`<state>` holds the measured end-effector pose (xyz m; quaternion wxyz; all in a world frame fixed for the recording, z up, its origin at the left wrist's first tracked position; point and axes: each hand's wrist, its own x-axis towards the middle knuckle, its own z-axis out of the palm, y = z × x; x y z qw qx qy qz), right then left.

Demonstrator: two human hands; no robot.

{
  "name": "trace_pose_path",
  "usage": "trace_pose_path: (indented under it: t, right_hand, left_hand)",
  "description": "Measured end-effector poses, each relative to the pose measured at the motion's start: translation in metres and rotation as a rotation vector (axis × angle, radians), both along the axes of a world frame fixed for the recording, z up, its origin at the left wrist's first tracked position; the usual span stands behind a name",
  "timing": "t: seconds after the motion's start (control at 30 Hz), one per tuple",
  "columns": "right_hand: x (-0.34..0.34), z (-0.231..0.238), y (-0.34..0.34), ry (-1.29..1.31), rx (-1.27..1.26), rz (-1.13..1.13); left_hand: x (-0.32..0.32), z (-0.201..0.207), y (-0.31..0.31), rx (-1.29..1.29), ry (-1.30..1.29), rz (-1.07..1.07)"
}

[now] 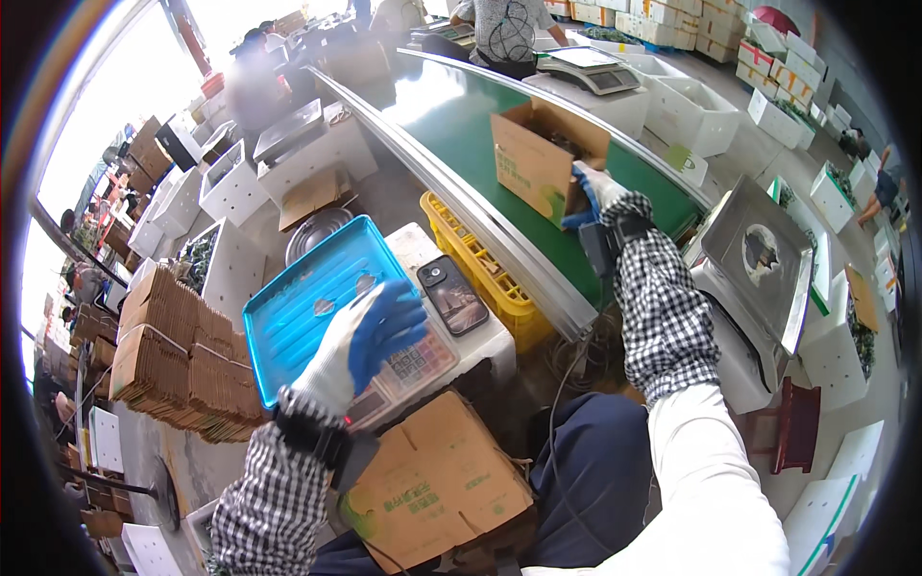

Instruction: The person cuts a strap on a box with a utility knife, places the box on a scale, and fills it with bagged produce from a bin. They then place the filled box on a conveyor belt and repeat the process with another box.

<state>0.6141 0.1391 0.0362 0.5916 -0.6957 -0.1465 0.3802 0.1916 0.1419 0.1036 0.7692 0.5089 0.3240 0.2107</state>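
My right hand [597, 197], in a white glove with blue coating, grips the near right corner of an open cardboard box [526, 165]. That box stands on the green conveyor belt [451, 101], with dark contents partly visible inside. My left hand [384, 331], gloved the same way, hovers with fingers stretched out and holds nothing. Beneath it are the right edge of a blue plastic tray [303, 288] and the keypad of a weighing scale [408, 370]. A phone [452, 295] lies beside the keypad. Close to my lap rests a flattened cardboard box [437, 485].
Bundled flat cartons [182, 355] are stacked at the left. A yellow crate [490, 274] stands against the metal belt rail [451, 202]. At right is another scale with a steel pan [754, 254], near a dark red stool [795, 427]. People work beyond the belt among white foam boxes [691, 110].
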Motion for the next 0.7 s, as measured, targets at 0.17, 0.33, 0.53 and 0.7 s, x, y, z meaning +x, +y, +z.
trace_pose_path:
  t: [0.17,0.33,0.53,0.7]
  right_hand:
    - [0.093,-0.023,0.011,-0.561,0.081,0.719]
    - [0.083,0.032,0.029,-1.008,-0.413,0.198]
    - [0.035,0.053,0.023,-0.855,0.059,-0.045]
    - [0.004,0.068,0.022,-1.407,-0.358,0.245]
  left_hand:
    - [-0.070,0.016,-0.030,-0.022,0.175,0.197]
    - [-0.151,0.021,-0.051,0.028,0.213,0.452]
    - [-0.185,0.017,-0.068,0.035,0.201,0.539]
    - [-0.171,0.014,-0.072,0.042,0.233,0.513]
